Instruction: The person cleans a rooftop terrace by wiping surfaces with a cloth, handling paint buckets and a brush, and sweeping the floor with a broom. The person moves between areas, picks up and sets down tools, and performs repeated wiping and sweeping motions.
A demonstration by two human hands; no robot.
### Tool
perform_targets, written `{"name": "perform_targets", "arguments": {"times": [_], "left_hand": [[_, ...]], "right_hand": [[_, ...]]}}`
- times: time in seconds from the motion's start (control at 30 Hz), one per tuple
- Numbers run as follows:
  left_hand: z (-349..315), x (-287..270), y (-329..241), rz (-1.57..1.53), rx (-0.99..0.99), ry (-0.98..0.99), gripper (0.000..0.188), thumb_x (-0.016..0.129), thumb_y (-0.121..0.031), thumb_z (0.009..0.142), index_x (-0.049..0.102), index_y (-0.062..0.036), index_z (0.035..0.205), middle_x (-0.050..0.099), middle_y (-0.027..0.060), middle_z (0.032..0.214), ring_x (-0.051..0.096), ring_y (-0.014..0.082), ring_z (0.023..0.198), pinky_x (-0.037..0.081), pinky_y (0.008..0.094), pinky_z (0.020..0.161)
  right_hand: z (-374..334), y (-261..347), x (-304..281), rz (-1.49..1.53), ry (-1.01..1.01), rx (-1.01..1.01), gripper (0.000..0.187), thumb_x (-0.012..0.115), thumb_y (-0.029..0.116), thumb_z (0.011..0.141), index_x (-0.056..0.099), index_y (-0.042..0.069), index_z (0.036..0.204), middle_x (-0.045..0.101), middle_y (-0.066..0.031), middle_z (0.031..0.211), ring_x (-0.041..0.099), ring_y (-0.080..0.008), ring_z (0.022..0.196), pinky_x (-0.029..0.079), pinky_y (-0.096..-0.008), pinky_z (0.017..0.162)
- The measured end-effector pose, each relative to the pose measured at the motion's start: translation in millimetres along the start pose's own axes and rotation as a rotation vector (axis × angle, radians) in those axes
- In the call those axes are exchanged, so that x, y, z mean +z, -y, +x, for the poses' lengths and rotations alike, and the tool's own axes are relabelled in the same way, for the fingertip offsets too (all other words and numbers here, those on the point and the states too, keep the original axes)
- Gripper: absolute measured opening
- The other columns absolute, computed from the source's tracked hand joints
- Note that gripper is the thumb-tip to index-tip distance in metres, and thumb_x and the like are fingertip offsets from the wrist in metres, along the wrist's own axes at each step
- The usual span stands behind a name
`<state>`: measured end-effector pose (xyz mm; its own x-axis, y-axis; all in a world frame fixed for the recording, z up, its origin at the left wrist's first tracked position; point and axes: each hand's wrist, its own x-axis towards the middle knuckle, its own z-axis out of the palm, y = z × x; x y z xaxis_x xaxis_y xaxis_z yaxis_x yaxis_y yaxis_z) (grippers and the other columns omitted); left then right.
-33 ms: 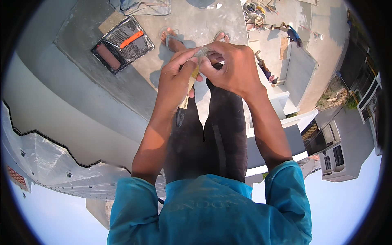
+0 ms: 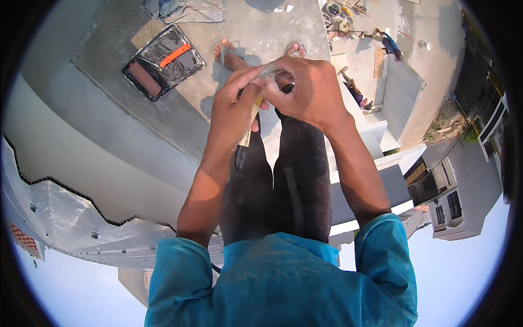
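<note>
In front of my thighs, both hands are closed on one thing, a narrow yellow strip (image 2: 245, 139) with a pale, translucent upper end (image 2: 268, 70). Its exact kind is unclear. My left hand (image 2: 233, 106) pinches it between thumb and fingers, and the strip's lower part hangs out below the palm. At the upper end, my right hand (image 2: 311, 90) curls thumb and forefinger into a ring against the pale part. A dark, rounded piece (image 2: 239, 158) shows just under the strip; whether it is joined to it I cannot tell. My fingers hide much of the middle.
Ahead to the left, a paint-smeared black tray (image 2: 188, 66) holds a roller with an orange handle (image 2: 175, 55). A grey cloth (image 2: 199, 12) lies beyond it. A pale wall (image 2: 109, 158) curves along my left. Right of the ledge edge, lower down, are cluttered items (image 2: 343, 24) and a person (image 2: 389, 44).
The view has shifted very slightly. My hands keep the same grip on the strip.
</note>
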<state>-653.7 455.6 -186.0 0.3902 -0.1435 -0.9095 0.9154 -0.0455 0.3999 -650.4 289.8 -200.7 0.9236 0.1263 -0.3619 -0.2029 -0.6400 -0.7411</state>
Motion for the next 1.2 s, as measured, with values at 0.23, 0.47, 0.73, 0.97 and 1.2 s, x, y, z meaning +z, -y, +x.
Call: {"name": "perform_targets", "arguments": {"times": [0.23,0.47,0.73,0.97,1.2], "left_hand": [[-1,24,-4,0.174,0.038,-0.079,0.036,0.057,-0.024,0.103,0.065,-0.0006,0.129,0.066,0.0064,0.108,0.064,0.0082,0.075,0.044,0.0193,0.044],[0,28,5,0.295,0.079,-0.044,0.044,0.06,-0.034,0.101,0.062,-0.0004,0.129,0.066,0.0052,0.083,0.063,0.0086,0.071,0.041,0.0213,0.044],[-7,51,7,0.39,0.131,-0.07,0.035,0.058,-0.03,0.102,0.065,-0.0042,0.126,0.068,0.0051,0.085,0.064,0.01,0.071,0.041,0.0225,0.044],[-3,67,1,0.42,0.111,-0.009,0.033,0.053,-0.019,0.104,0.063,-0.0016,0.13,0.062,0.0052,0.112,0.066,0.0108,0.075,0.045,0.0219,0.043],[-2,74,14,0.396,0.106,0.08,0.031,0.045,-0.01,0.106,0.062,0.0032,0.128,0.045,0.009,0.146,0.068,0.0149,0.08,0.051,0.0228,0.046]], "right_hand": [[3,-16,3,-0.101,-0.092,-0.18,0.023,0.065,0.022,0.072,0.071,0.0,0.068,0.067,-0.0142,0.061,0.068,-0.032,0.06,0.054,-0.043,0.057],[-9,-35,9,0.032,0.114,-0.007,0.024,0.071,0.025,0.065,0.072,0.001,0.067,0.069,-0.0205,0.073,0.071,-0.0371,0.068,0.058,-0.0427,0.062],[-20,-44,-4,0.086,0.041,-0.006,0.026,0.073,0.024,0.065,0.07,-0.001,0.067,0.069,-0.0202,0.074,0.069,-0.0356,0.09,0.059,-0.0439,0.07],[-38,-58,-22,0.163,0.01,0.065,0.031,0.066,0.028,0.073,0.07,-0.002,0.078,0.071,-0.0229,0.085,0.071,-0.0376,0.072,0.057,-0.0448,0.066],[-49,-61,-31,0.108,-0.008,0.042,0.032,0.066,0.023,0.079,0.069,0.003,0.105,0.069,-0.014,0.066,0.068,-0.0365,0.064,0.055,-0.0465,0.065]]}}
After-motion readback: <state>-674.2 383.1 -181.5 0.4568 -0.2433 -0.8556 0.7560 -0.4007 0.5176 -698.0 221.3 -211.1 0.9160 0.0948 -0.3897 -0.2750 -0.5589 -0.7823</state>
